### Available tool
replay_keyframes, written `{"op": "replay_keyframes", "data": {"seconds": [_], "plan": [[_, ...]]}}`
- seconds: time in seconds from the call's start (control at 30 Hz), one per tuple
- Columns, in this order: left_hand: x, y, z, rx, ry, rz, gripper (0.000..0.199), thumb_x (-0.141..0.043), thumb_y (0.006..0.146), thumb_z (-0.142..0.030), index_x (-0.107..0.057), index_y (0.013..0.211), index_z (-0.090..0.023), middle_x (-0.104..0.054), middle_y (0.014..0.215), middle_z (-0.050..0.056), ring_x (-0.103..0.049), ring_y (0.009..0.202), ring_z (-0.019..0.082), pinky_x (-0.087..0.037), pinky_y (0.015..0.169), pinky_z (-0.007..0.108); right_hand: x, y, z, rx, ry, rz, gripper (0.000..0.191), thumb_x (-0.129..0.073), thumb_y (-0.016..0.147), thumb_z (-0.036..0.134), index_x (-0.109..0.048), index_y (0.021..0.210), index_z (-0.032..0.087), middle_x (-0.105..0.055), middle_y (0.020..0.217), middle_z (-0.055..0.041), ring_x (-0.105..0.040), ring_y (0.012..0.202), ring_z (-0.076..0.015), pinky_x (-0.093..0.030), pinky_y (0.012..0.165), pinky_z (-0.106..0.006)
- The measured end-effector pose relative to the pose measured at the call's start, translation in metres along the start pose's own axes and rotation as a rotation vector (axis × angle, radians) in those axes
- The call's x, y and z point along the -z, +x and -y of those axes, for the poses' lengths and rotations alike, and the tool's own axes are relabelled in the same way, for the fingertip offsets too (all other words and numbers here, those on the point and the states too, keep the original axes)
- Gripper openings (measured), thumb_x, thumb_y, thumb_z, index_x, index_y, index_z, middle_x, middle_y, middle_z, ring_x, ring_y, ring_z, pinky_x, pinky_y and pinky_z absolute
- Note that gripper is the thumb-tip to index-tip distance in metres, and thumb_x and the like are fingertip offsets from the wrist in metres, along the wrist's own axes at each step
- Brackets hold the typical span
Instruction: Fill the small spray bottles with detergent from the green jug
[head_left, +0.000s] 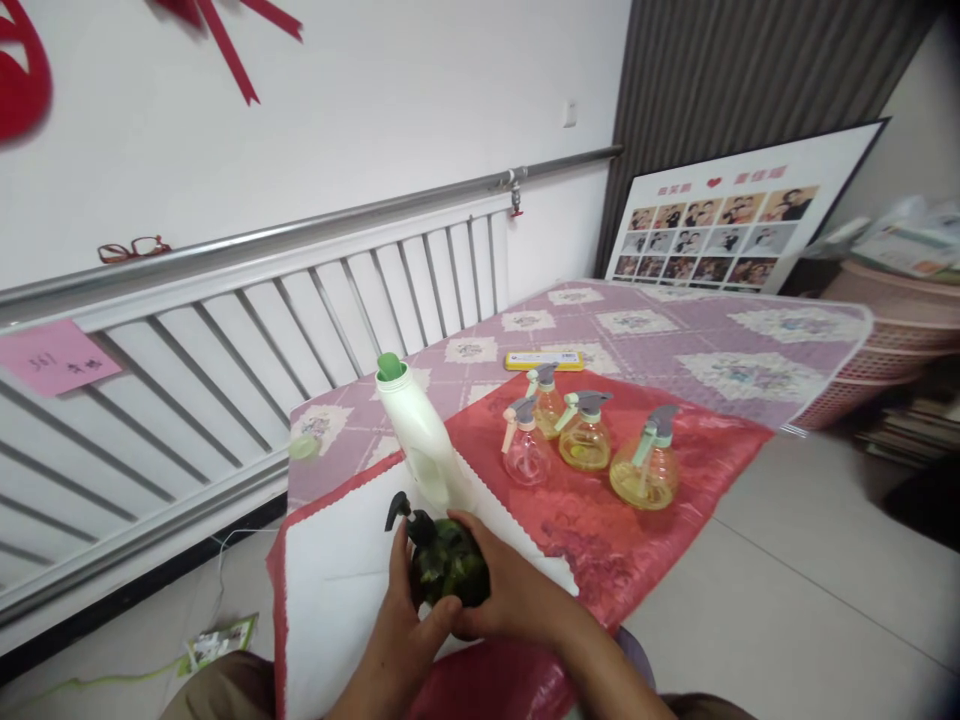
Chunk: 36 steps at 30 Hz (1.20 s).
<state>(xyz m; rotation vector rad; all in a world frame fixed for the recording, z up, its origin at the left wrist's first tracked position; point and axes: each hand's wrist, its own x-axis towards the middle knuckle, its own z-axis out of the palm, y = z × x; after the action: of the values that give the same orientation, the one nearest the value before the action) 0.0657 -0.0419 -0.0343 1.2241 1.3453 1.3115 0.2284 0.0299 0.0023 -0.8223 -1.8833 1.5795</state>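
Observation:
Between my two hands is a dark green pump bottle (pixel 454 565) with a black pump head, held above the near end of the table. My left hand (pixel 409 625) wraps its left side, and my right hand (pixel 502 585) grips the right side. Just beyond it stands a tall white bottle (pixel 420 430) with its mouth uncapped and a green piece at the opening. To the right are several clear spray bottles, among them a pink-tinted one (pixel 527 455) and a yellow one (pixel 643 475) with liquid inside.
A white cloth (pixel 330 580) and a red cloth (pixel 622 565) lie over the purple patterned tablecloth (pixel 652 350). A yellow-edged box (pixel 544 361) sits behind the sprayers, and a pale green cap (pixel 304 447) lies at the left. A white radiator (pixel 322 310) runs along the wall.

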Motion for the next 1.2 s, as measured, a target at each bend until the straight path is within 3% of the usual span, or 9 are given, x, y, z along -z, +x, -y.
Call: {"op": "replay_keyframes", "data": {"seconds": [0.07, 0.13, 0.3, 0.53, 0.67, 0.77, 0.93, 1.07, 1.2], "plan": [[0.004, -0.004, 0.003, -0.014, 0.129, 0.040, 0.093, -0.062, 0.080, -0.042, -0.001, 0.149, -0.024, -0.029, 0.154, 0.018, -0.038, 0.138, 0.030, -0.036, 0.110, 0.049, 0.010, -0.002, -0.002, 0.010, -0.022, -0.057, 0.098, -0.082, 0.052, 0.019, -0.037, 0.139, 0.026, -0.059, 0.127, -0.0063, -0.057, 0.114, -0.0269, -0.045, 0.098, -0.042], [0.011, -0.008, 0.009, -0.009, 0.322, 0.046, 0.080, -0.061, 0.081, -0.037, -0.018, 0.147, -0.025, -0.032, 0.153, 0.015, -0.034, 0.140, 0.030, -0.035, 0.111, 0.052, 0.024, -0.005, -0.005, -0.004, 0.002, -0.143, 0.102, -0.081, 0.054, 0.018, -0.030, 0.143, 0.028, -0.054, 0.135, -0.0075, -0.054, 0.120, -0.0278, -0.041, 0.102, -0.045], [0.049, -0.017, 0.034, -0.089, 0.726, 0.025, 0.047, -0.056, 0.084, -0.032, -0.050, 0.130, -0.026, -0.050, 0.142, 0.010, -0.045, 0.133, 0.028, -0.041, 0.108, 0.051, 0.063, -0.013, -0.018, 0.017, 0.041, -0.448, 0.098, -0.073, 0.065, 0.022, -0.018, 0.146, 0.028, -0.041, 0.147, -0.0108, -0.045, 0.131, -0.0273, -0.030, 0.111, -0.050], [0.118, -0.030, 0.076, -0.510, 1.220, -0.121, 0.049, -0.064, 0.080, -0.033, -0.054, 0.128, -0.028, -0.059, 0.132, 0.009, -0.057, 0.120, 0.030, -0.052, 0.096, 0.046, 0.091, -0.022, -0.045, -0.102, -0.207, -0.854, 0.093, -0.071, 0.066, 0.045, -0.023, 0.144, 0.025, -0.048, 0.139, -0.0137, -0.049, 0.126, -0.0303, -0.035, 0.108, -0.052], [0.145, -0.039, 0.099, -0.550, 1.385, -0.152, 0.052, -0.064, 0.079, -0.037, -0.051, 0.129, -0.032, -0.061, 0.131, 0.009, -0.057, 0.120, 0.031, -0.052, 0.091, 0.046, 0.094, -0.024, -0.061, -0.089, -0.318, -0.936, 0.093, -0.068, 0.067, 0.047, -0.023, 0.144, 0.020, -0.044, 0.142, -0.0163, -0.046, 0.129, -0.0326, -0.036, 0.107, -0.053], [0.150, -0.045, 0.114, -0.542, 1.398, -0.194, 0.047, -0.061, 0.080, -0.037, -0.053, 0.126, -0.035, -0.063, 0.127, 0.008, -0.058, 0.117, 0.031, -0.049, 0.091, 0.047, 0.097, -0.025, -0.073, -0.113, -0.388, -0.920, 0.088, -0.066, 0.069, 0.048, -0.026, 0.142, 0.018, -0.048, 0.138, -0.0165, -0.048, 0.126, -0.0324, -0.038, 0.105, -0.051], [0.138, -0.050, 0.121, -0.431, 1.405, -0.301, 0.041, -0.050, 0.085, -0.035, -0.052, 0.126, -0.035, -0.060, 0.130, 0.009, -0.056, 0.118, 0.030, -0.042, 0.094, 0.049, 0.101, -0.023, -0.088, -0.059, -0.520, -0.998, 0.085, -0.066, 0.068, 0.048, -0.031, 0.138, 0.015, -0.048, 0.135, -0.0187, -0.046, 0.125, -0.0349, -0.037, 0.105, -0.053], [0.137, -0.052, 0.120, -0.389, 1.487, -0.265, 0.047, -0.049, 0.085, -0.037, -0.048, 0.131, -0.035, -0.059, 0.133, 0.007, -0.054, 0.122, 0.029, -0.039, 0.097, 0.049, 0.103, -0.019, -0.095, 0.040, -0.563, -1.080, 0.084, -0.068, 0.068, 0.047, -0.032, 0.136, 0.013, -0.048, 0.131, -0.0195, -0.048, 0.122, -0.0347, -0.038, 0.104, -0.052], [0.148, -0.053, 0.122, -0.465, 1.573, -0.186, 0.049, -0.051, 0.083, -0.045, -0.050, 0.130, -0.032, -0.060, 0.132, 0.008, -0.056, 0.118, 0.028, -0.042, 0.093, 0.046, 0.105, -0.013, -0.105, 0.081, -0.573, -1.138, 0.087, -0.071, 0.064, 0.048, -0.034, 0.133, 0.011, -0.049, 0.128, -0.0211, -0.051, 0.118, -0.0360, -0.040, 0.102, -0.052]]}}
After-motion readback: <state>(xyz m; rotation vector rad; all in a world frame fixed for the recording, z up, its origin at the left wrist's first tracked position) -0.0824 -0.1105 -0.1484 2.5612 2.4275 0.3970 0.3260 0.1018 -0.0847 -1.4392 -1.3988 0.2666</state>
